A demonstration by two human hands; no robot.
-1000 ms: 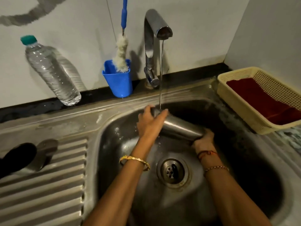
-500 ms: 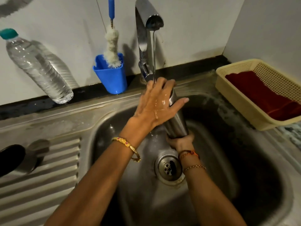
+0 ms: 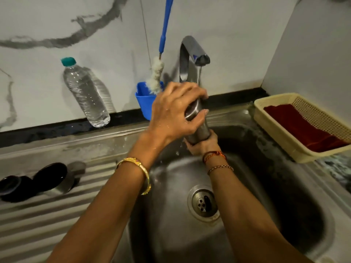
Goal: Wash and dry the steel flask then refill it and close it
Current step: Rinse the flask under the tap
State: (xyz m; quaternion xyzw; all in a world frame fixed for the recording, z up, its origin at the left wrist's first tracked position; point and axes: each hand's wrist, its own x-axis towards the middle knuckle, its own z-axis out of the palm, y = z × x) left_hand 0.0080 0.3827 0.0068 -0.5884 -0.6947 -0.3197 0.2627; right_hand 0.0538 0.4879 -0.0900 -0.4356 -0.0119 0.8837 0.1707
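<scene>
The steel flask (image 3: 197,128) stands almost upright over the sink (image 3: 275,196), under the tap (image 3: 191,59), from which a thin stream of water runs. My left hand (image 3: 174,114) wraps round the flask's upper part, fingers curled over its top and hiding the mouth. My right hand (image 3: 201,147) grips the flask's base from below. Two dark flask caps (image 3: 49,177) lie on the ribbed drainboard (image 3: 47,221) at the left.
A clear plastic water bottle (image 3: 85,93) leans on the wall at the back left. A blue cup (image 3: 144,103) holds a long-handled bottle brush (image 3: 157,76). A cream basket (image 3: 281,133) with a red cloth (image 3: 303,128) sits at the right. The drain (image 3: 204,203) lies below.
The flask has swung from lying tilted under the stream to almost upright. My left hand went from the neck to a wrap over its top. The view has pulled back.
</scene>
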